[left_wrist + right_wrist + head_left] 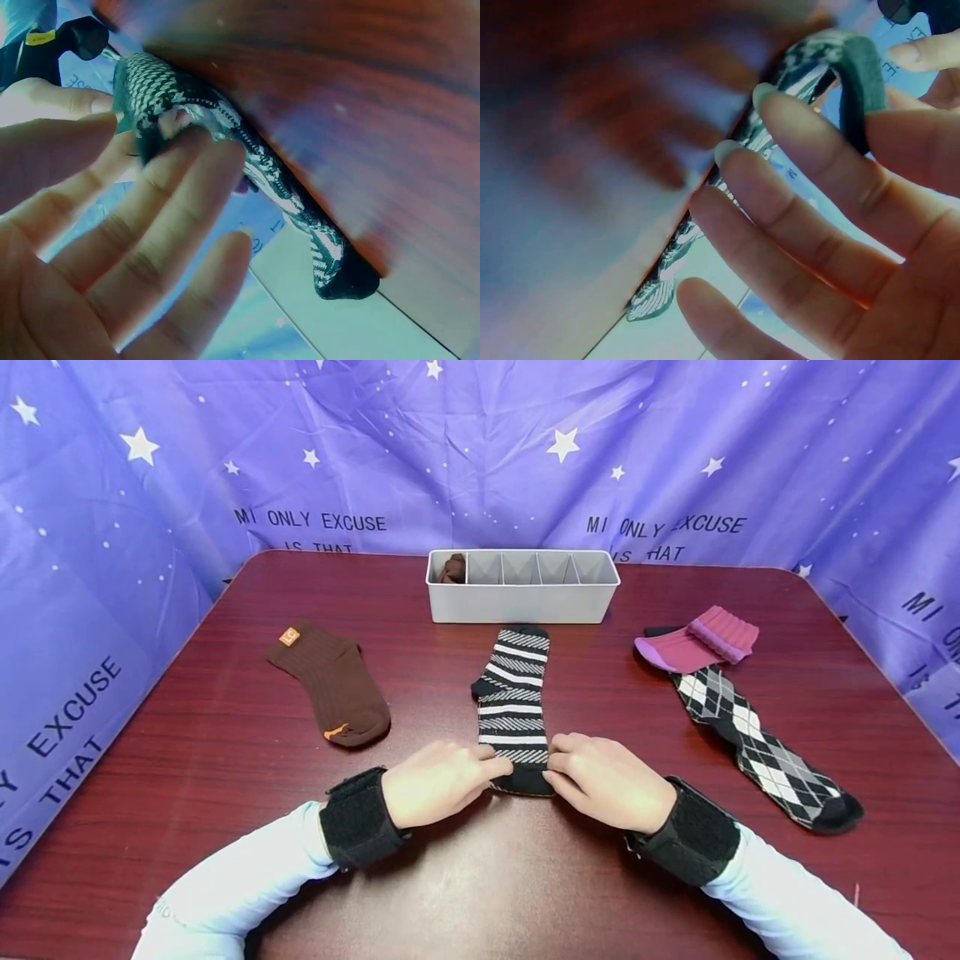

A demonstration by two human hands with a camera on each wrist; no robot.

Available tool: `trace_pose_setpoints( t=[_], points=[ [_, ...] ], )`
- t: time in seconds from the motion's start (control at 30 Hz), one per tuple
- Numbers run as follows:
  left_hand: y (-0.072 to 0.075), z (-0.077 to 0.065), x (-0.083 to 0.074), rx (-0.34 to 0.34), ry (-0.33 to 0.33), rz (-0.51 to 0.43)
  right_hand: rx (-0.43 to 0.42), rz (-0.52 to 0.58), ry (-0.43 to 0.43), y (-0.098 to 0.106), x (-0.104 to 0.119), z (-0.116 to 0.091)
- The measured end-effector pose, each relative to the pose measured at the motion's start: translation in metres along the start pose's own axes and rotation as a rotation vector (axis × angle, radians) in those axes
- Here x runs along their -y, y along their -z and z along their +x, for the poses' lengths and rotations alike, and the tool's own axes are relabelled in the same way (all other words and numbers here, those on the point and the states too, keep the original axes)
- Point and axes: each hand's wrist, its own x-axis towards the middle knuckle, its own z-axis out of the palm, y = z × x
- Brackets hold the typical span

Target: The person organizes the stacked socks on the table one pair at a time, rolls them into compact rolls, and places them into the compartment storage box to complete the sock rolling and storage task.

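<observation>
A black, grey and white striped sock (513,714) lies lengthwise on the table in front of me. Its black near end is raised and bends back over itself, as both wrist views show. My left hand (442,781) pinches the left corner of that end between thumb and fingers. At the opposite corner, my right hand (611,781) pinches the same black edge. In the left wrist view the rest of the sock (281,184) stretches flat along the tabletop, its far black tip near the grey box.
Behind the sock stands a grey divided box (517,606), a rolled brown sock (453,568) in its leftmost compartment. Brown socks (337,685) lie at left on the dark red table (202,718). At right, a pink sock (690,643) overlaps an argyle sock (772,752).
</observation>
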Motion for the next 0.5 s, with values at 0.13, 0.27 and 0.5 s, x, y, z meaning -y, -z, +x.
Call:
trace_pose_setpoints(
  t=[0.13,0.27,0.5],
  points=[
    [0.002,0.001,0.001,0.061,0.013,0.024,-0.014,-0.026,0.003,-0.002,-0.003,0.003],
    [0.004,0.002,0.001,0.107,0.002,0.02,-0.017,-0.031,0.02,-0.003,-0.006,0.009],
    [0.002,0.002,0.003,0.131,0.014,0.026,-0.033,0.003,0.051,-0.002,-0.008,0.015]
  ],
)
